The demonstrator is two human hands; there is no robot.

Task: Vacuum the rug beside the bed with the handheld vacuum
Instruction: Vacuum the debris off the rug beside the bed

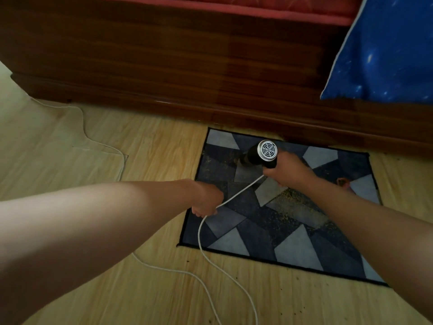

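A small rug point(288, 233) with grey and dark blue triangles lies on the floor beside the wooden bed frame point(164, 66). Yellowish crumbs are scattered across its middle. My right hand point(287, 170) grips the handle of the black handheld vacuum point(260, 154), whose round silver vent faces me and whose nozzle points down at the rug's far left part. My left hand point(206, 200) holds the vacuum's white cord point(239, 192) above the rug's left edge.
The white cord point(210, 261) trails from my left hand over the light wood-pattern floor point(93, 160) toward me. A blue starry pillow point(384, 50) hangs over the bed's side at the upper right. Red bedding point(234, 5) tops the frame.
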